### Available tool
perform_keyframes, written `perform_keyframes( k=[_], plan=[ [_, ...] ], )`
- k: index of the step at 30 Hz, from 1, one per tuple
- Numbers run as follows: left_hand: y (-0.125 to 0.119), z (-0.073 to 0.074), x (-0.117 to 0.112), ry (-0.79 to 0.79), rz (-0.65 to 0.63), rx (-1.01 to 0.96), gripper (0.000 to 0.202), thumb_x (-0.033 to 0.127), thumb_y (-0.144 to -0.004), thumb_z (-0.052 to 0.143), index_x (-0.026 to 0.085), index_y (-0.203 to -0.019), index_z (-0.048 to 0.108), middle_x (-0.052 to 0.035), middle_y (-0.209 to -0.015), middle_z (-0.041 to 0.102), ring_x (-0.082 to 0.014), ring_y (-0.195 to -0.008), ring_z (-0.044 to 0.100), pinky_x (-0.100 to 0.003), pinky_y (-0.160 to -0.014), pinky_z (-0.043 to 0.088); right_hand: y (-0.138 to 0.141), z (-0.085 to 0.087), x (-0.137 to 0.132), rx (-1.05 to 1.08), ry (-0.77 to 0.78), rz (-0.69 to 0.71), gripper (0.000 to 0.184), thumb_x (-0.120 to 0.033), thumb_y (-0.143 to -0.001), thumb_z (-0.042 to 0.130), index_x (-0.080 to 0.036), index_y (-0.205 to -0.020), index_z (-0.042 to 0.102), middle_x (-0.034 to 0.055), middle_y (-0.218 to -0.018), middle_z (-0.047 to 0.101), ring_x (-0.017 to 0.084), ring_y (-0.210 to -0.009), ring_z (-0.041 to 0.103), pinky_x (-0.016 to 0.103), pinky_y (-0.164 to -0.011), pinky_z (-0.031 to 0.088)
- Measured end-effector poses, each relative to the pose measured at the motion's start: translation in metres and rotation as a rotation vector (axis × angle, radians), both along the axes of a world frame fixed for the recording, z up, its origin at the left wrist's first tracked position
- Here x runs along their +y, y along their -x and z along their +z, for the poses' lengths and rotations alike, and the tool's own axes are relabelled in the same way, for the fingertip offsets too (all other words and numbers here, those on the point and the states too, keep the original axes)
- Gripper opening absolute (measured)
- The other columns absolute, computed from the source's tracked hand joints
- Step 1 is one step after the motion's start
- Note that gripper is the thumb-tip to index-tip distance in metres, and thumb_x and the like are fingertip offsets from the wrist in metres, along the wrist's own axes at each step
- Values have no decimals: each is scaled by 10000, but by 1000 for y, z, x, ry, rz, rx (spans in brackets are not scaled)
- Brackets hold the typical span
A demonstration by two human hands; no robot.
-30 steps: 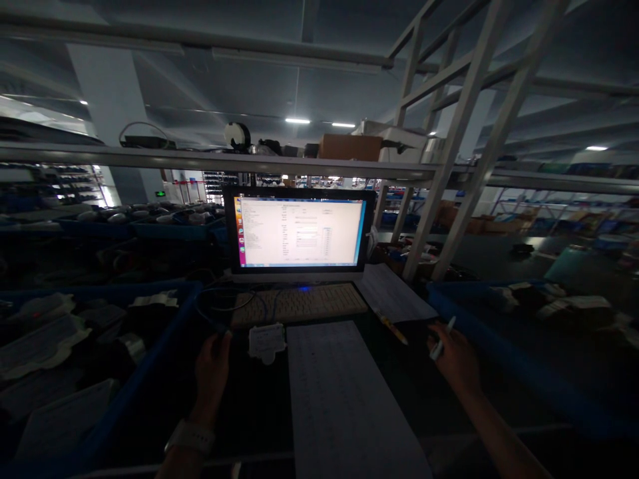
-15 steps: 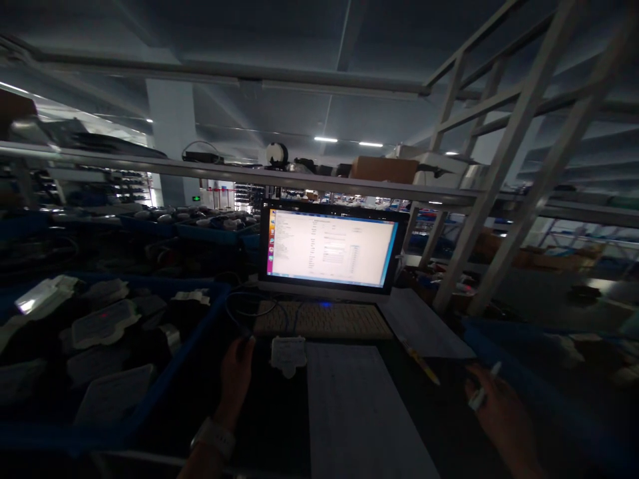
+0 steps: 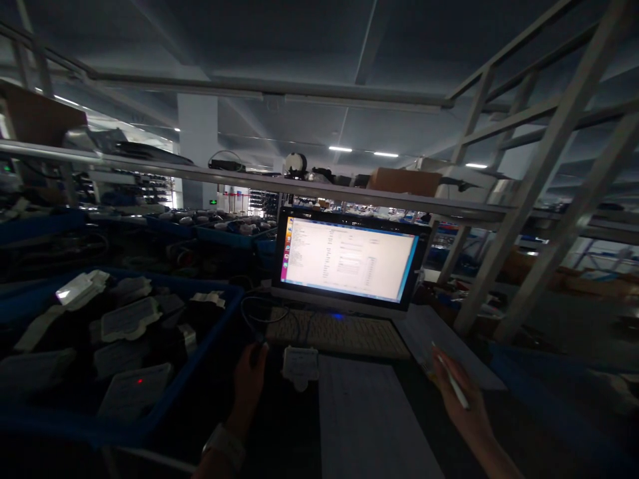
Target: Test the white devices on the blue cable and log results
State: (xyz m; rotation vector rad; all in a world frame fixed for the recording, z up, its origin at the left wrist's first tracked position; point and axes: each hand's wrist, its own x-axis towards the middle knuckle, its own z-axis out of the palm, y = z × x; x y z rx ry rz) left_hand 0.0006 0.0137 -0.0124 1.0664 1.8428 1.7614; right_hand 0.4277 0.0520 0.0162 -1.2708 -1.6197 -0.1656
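My left hand (image 3: 250, 374) is beside the blue bin, fingers closed at the end of a thin blue cable (image 3: 244, 311) that loops near the keyboard. What sits at the cable's end is too dark to make out. Just right of that hand lies a small white flat-faced unit (image 3: 299, 366). My right hand (image 3: 460, 392) grips a white pen (image 3: 455, 384), its tip pointing up and away, over the edge of a paper sheet (image 3: 464, 352). Between the hands a long printed sheet (image 3: 369, 412) lies on the dark desk.
A lit monitor (image 3: 349, 259) stands behind a keyboard (image 3: 339, 334). On the left, a blue bin (image 3: 200, 352) holds several white-faced units, one with a red light dot. A metal shelf (image 3: 309, 186) crosses above. Metal frame posts (image 3: 529, 179) and another bin (image 3: 524, 372) are at right.
My right hand has moved left and inward with the pen, now partly covering the yellow pen. My left hand keeps its place by the cable. The view has turned slightly left.
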Motion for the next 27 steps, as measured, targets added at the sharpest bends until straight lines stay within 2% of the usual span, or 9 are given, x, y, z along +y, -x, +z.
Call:
perform_keyframes(
  k=[3,6,8,13,18,21,27],
  plan=[
    [1,-1,1,4,10,-7,577,653,-624,497,156,-888,624,-162,-979,695,-319,-979,638,-472,-912,464,35,4,24,164,120,115,413,-552,-795,493,-218,-984,648,97,-1010,703,248,-904,668,374,-804,542],
    [1,-1,1,-5,21,-8,571,660,-622,494,165,-874,624,-159,-976,699,-324,-970,643,-479,-907,467,58,-4,40,323,268,202,480,-639,-712,526,-213,-885,664,98,-854,724,267,-785,683,396,-730,550],
    [1,-1,1,-17,21,-7,549,655,-634,494,177,-873,620,-149,-973,704,-322,-966,645,-481,-902,470,66,-12,43,399,342,192,505,-680,-651,536,-212,-789,666,96,-752,718,283,-712,678,419,-691,544],
    [1,2,0,18,18,22,558,660,-647,479,171,-876,619,-146,-953,704,-321,-949,650,-473,-875,482,68,-24,35,462,392,43,427,-650,-574,586,-226,-586,631,92,-611,679,296,-629,645,418,-607,503],
    [1,9,-2,68,31,49,534,641,-635,480,182,-870,617,-141,-970,704,-319,-968,640,-457,-888,478,65,-23,32,522,387,-3,434,-626,-616,541,-200,-628,625,108,-652,683,265,-656,638,374,-608,490],
    [2,11,-2,94,37,67,529,632,-625,489,184,-875,615,-140,-980,705,-318,-963,638,-458,-895,475,65,-24,33,532,389,-16,453,-634,-654,502,-193,-610,596,99,-604,655,240,-597,616,359,-580,476],
    [3,10,-2,101,39,112,529,622,-627,478,182,-885,617,-142,-1029,694,-314,-996,623,-461,-917,466,70,-23,31,471,400,22,408,-618,-652,477,-225,-603,571,61,-562,629,227,-576,593,351,-594,467]
  ],
)
